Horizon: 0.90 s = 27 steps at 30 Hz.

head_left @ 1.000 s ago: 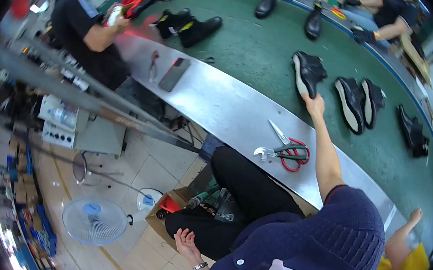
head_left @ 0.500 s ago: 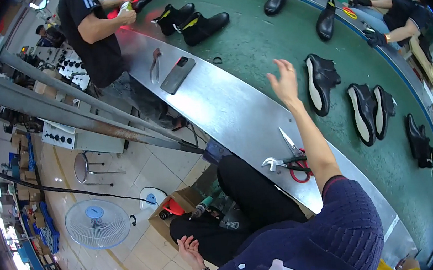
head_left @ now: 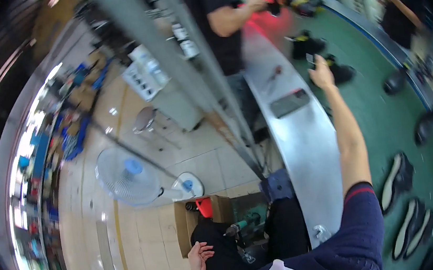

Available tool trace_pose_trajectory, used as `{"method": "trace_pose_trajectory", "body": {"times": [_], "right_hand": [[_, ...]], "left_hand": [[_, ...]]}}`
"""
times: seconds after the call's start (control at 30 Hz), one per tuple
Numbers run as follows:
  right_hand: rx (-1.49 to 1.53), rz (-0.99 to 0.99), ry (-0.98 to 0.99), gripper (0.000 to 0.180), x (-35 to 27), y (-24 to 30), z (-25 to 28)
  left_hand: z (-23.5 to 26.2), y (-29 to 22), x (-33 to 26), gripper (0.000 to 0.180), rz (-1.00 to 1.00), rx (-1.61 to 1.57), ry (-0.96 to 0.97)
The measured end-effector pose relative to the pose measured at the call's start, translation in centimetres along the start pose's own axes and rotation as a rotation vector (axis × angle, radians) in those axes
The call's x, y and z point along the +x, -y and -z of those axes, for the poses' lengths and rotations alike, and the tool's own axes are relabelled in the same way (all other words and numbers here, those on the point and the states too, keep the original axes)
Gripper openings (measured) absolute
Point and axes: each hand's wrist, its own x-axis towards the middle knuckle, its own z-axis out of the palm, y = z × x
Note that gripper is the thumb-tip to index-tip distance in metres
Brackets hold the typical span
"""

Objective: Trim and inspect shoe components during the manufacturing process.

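Reaching way further out now: the right hand (head_left: 322,73) has gone from hovering near the pair of black shoes halfway down the belt to stretching up toward a black boot (head_left: 341,73) further along it. Half a second ago that hand was spread above the steel ledge; now the arm is nearly straight, and the whole view has swung left so you see a lot more floor. The scissors and red-handled tool that sat by the elbow aren't in the shot anymore.

Fingers on the right hand look loosely open, not holding anything, with the tips just at the boot's near edge. Too blurry to say if they actually touch it.

The boot sits on the green belt (head_left: 383,117), just past the steel ledge (head_left: 307,146). It lies roughly across the belt, long axis about left to right in the picture; I can't tell which end is the toe. Another black boot (head_left: 306,46) sits a bit further up, and a dark flat tray (head_left: 289,103) lies on the ledge below the hand.

The left hand (head_left: 197,253) is resting on the lap, fingers gently curled, empty, same as before.

A co-worker (head_left: 222,18) stands at the far end of the ledge, and a fan (head_left: 126,176) is on the tiled floor.
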Motion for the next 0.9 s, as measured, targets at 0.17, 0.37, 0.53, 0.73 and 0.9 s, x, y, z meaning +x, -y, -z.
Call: {"method": "trace_pose_trajectory", "body": {"times": [0.17,0.37,0.53,0.73,0.9], "right_hand": [[-0.154,-0.122,0.117,0.063,-0.8,-3.1,-1.5],[-0.093,-0.128,-0.099,0.031,-3.7,-5.3,-0.5],[0.002,-0.109,-0.344,0.033,-4.2,-8.2,4.9],[0.196,-0.206,-0.226,0.039,-7.2,-1.8,18.1],[0.440,-0.003,0.002,0.031,-17.5,12.6,28.8]], "left_hand": [[0.3,0.5,-0.5,0.038,0.015,0.029,0.043],[0.3,0.5,-0.7,0.037,0.050,0.044,0.092],[0.7,0.8,0.2,0.035,-0.011,0.002,0.102],[1.4,-0.5,-0.4,0.034,-0.040,-0.133,0.277],[-3.7,-6.2,-7.0,0.029,-0.185,0.007,0.850]]}}
